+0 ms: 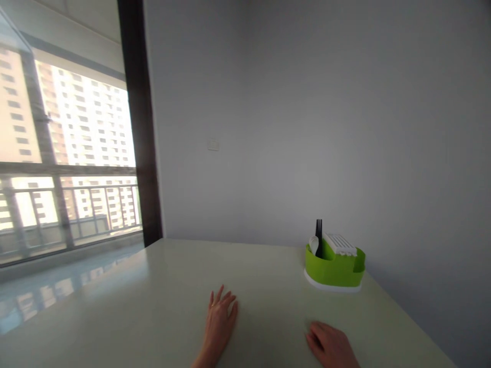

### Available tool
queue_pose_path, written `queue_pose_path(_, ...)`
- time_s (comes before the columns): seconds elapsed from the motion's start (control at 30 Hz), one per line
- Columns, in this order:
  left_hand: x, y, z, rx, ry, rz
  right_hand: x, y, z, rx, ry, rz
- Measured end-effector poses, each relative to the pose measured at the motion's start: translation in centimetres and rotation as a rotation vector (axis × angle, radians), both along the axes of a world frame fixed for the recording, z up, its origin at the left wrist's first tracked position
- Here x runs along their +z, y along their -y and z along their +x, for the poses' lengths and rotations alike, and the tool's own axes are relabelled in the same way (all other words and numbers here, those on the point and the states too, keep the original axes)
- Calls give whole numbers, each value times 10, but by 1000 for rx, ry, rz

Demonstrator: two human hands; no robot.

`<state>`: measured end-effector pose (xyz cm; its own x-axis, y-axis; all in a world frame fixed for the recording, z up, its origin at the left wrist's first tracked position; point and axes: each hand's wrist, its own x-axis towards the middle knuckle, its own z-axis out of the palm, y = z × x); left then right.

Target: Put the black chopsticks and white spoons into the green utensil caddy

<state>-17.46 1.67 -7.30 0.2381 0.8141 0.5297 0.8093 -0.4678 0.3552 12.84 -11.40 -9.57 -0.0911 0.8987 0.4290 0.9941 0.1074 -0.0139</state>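
Note:
My left hand [221, 319] rests on the pale tabletop [161, 306], fingers spread and nothing in it. To the right, nearer the front, my right hand [330, 343] lies on the table with its fingers curled in; no object shows in it. Beyond my right hand stands a green caddy [332, 273] on a white base. A white spoon [313, 245] and black chopsticks [319, 235] stand upright in its left part. Across its top sits a white slotted rack [339, 244]. Neither hand touches the caddy.
Grey walls [307, 128] meet in a corner behind the table, with a small switch plate [214, 145] on the left one. At the left, past a dark frame [140, 122], glass windows and a railing [92, 204] look out on tall buildings.

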Motion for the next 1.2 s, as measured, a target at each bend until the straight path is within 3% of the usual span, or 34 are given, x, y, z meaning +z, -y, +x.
queue_pose_path(0.23, 6, 8, 5, -34, -10, 52, -1, 1, 2, 15, -36, 0)
queue_pose_path(0.63, 1, 5, 3, -118, 144, -154, -5, -3, 4, 15, 17, 38)
queue_pose_path(1.2, 4, 6, 1, -179, 161, -221, -3, 0, 4, -4, 6, -50)
